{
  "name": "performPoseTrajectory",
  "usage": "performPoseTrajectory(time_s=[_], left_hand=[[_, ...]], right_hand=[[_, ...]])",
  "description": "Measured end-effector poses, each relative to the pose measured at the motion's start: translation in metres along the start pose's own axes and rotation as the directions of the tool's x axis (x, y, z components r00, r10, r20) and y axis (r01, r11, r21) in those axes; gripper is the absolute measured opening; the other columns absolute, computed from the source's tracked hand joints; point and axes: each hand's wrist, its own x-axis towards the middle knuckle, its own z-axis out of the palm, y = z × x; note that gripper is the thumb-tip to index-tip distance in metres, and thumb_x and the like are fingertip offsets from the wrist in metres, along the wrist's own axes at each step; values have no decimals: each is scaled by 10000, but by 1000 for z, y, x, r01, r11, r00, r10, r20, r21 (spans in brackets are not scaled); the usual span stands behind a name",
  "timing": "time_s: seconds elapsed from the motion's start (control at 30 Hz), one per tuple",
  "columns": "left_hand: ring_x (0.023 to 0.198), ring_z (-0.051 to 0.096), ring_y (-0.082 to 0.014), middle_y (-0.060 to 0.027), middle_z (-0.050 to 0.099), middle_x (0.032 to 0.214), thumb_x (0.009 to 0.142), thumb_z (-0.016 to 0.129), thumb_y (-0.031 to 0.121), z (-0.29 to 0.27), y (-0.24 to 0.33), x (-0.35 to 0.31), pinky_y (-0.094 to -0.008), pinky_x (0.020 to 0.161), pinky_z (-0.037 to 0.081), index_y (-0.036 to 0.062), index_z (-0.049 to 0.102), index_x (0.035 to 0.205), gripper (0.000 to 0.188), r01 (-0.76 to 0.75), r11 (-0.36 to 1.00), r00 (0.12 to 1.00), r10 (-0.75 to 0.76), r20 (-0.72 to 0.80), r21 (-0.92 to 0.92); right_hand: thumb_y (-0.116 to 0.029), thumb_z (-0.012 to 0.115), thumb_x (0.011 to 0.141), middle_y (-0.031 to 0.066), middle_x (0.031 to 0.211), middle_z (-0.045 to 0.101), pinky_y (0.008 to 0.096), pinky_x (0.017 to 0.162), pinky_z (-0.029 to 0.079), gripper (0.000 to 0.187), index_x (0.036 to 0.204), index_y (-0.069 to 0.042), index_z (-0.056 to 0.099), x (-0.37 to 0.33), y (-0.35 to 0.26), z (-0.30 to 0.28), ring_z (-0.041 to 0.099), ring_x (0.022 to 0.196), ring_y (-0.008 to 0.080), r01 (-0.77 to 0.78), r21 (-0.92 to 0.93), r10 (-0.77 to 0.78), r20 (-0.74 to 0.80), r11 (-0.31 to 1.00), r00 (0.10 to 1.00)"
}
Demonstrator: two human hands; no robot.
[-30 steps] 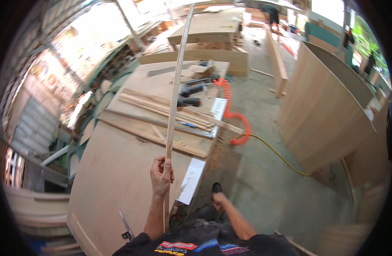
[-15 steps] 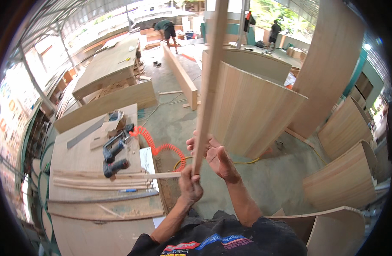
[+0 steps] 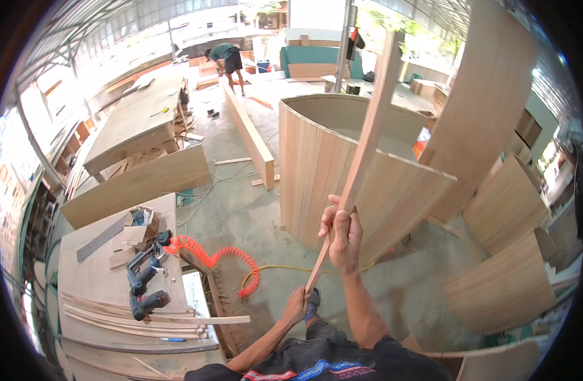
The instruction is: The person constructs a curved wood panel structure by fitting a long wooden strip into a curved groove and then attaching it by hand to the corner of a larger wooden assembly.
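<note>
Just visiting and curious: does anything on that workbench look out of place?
One wooden strip juts past the right edge of the workbench, farther than the strips lying beside it, so it looks out of line.

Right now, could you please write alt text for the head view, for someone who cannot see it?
The person's left hand and right hand hold a slanting wooden strip in front of a curved wooden form. At left, a workbench carries power tools and more strips.

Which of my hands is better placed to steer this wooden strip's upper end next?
Probably your right hand: it holds the wooden strip farther up, nearer that end, while your left hand grips near its lower end.
</note>
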Motion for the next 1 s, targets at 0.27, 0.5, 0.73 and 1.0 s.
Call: performPoseTrajectory(time_s=[0.27,0.5,0.73,1.0], left_hand=[[929,623,-174,-101,704,1060,1089,564,231,-72,-8,219,-324,854,512,-15,663,1208,291,164,970,904,-220,-367,-179],[1093,687,-240,-144,686,1237,1042,630,170,-189,171,387,-379,966,537,29,534,1435,428,-334,925,788,168,-592,-182],[1083,687,-201,-125,693,1219,1011,647,95,-208,110,473,-373,945,564,29,583,1421,421,-216,915,864,17,-503,-341],[1056,676,-151,-71,706,1148,988,665,32,-244,10,582,-336,888,580,-2,650,1328,342,-114,873,893,-120,-434,-475]], right_hand=[[-322,494,1128,44,971,609,278,795,513,354,1304,-18,541,100,142,-67,573,840,114,-110,63,103,103,992,989],[-316,503,1126,64,1081,651,317,901,530,379,1331,-4,566,160,240,-73,631,972,147,-226,62,200,279,972,939],[-284,526,1113,109,1158,711,374,957,524,329,1289,-24,623,208,328,-70,684,1061,218,-252,-339,350,266,906,898],[-322,538,1101,174,1147,715,414,933,538,349,1301,-40,589,284,439,-24,711,1076,280,-299,-384,337,33,874,941]])
